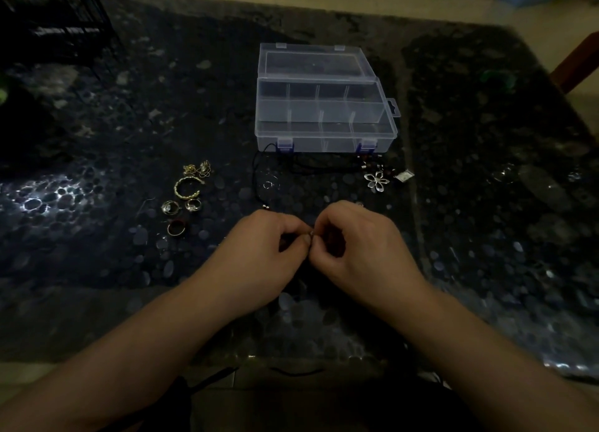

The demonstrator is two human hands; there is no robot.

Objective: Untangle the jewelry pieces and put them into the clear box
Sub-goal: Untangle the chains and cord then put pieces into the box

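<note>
My left hand (pixel 265 253) and my right hand (pixel 356 250) meet at the table's near middle, fingertips together pinching a small jewelry piece (pixel 311 234) that is mostly hidden. A clear box (pixel 324 140) with its lid open and several compartments stands beyond them. A black cord necklace (pixel 262 178) with a silver flower pendant (pixel 376 180) lies just in front of the box. To the left lie a gold chain tangle (pixel 197 168), a gold bangle (pixel 187 188), two silver rings (pixel 181 206) and a red ring (pixel 176 228).
The table top (pixel 486 172) is dark, glossy and pebble-patterned. A black wire rack (pixel 64 26) stands at the far left corner. A green bangle (pixel 499 80) lies at the far right. A small silver piece (pixel 403 175) sits beside the flower pendant.
</note>
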